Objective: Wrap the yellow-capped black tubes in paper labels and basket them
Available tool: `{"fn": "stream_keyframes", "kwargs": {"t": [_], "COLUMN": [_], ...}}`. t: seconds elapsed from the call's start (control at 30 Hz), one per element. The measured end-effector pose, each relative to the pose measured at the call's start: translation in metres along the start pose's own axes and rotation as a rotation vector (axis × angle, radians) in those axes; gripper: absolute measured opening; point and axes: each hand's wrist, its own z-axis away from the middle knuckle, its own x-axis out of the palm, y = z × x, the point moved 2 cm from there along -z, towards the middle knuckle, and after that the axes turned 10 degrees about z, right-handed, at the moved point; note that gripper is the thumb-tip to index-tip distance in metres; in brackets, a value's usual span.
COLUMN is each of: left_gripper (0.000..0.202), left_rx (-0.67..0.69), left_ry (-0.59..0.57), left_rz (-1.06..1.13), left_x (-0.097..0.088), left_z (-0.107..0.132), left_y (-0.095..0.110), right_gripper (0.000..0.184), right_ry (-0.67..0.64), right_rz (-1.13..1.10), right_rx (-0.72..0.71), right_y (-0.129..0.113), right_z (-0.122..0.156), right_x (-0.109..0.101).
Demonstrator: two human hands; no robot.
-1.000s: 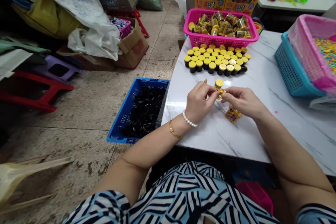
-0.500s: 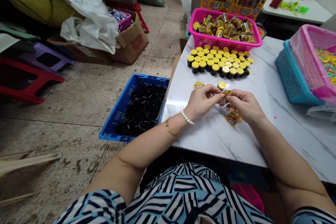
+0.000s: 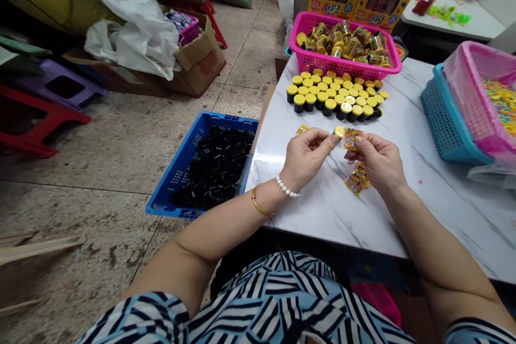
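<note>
My right hand (image 3: 381, 158) pinches a small yellow printed label (image 3: 353, 139) between thumb and fingers, its patterned face turned up. Beside it my left hand (image 3: 308, 153) is closed, thumb against index finger; whatever lies between those fingertips is too small to make out. Just behind the left fingertips shows a yellow-capped black jar (image 3: 339, 131), partly covered. A small stack of printed labels (image 3: 357, 179) lies on the table under my right hand. Another yellow printed piece (image 3: 302, 129) sits past my left knuckles, half hidden.
Rows of yellow-capped black jars (image 3: 330, 94) stand beyond my hands. Behind them is a pink basket (image 3: 346, 69) of wrapped jars. A blue crate (image 3: 169, 199) of black cups is at the left, below the table (image 3: 443, 209). Blue and pink baskets (image 3: 451, 118) stand at right.
My hands have drawn slightly apart. The label that was between both hands is now in my right hand, turned flatter so more of its print shows.
</note>
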Motion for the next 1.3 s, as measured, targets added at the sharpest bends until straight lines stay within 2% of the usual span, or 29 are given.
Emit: {"fn": "stream_keyframes", "kwargs": {"t": [0.17,0.37,0.6,0.73,0.83,0.9,1.03,1.3], "left_gripper": [0.031,0.041,0.038,0.037,0.04,0.036,0.032,0.031], "left_rx": [-0.017,-0.145,-0.225,-0.286,-0.269,-0.226,-0.155,-0.194], "left_ry": [-0.032,-0.001,-0.032,-0.021,0.087,0.111,0.048,0.027], "left_rz": [-0.006,0.031,0.054,0.089,0.125,0.112,0.071,0.071], "left_x": [0.0,-0.002,-0.001,-0.003,-0.005,-0.005,-0.002,-0.002], "left_z": [0.0,-0.002,-0.004,-0.006,-0.006,-0.005,-0.003,-0.003], "left_y": [0.001,0.001,0.004,0.002,0.003,0.005,0.007,0.006], "right_gripper": [0.026,0.027,0.029,0.025,0.025,0.027,0.03,0.03], "right_ry": [0.013,0.064,0.044,0.093,0.145,0.158,0.152,0.138], "right_rz": [0.089,0.159,0.292,0.359,0.308,0.257,0.243,0.265], "right_rx": [-0.071,-0.127,-0.185,-0.234,-0.193,-0.167,-0.162,-0.194], "right_y": [-0.005,-0.009,-0.011,-0.01,-0.01,-0.011,-0.012,-0.011], "right_z": [0.006,0.009,0.013,0.014,0.013,0.011,0.011,0.013], "right_x": [0.006,0.006,0.009,0.01,0.008,0.007,0.008,0.012]}}
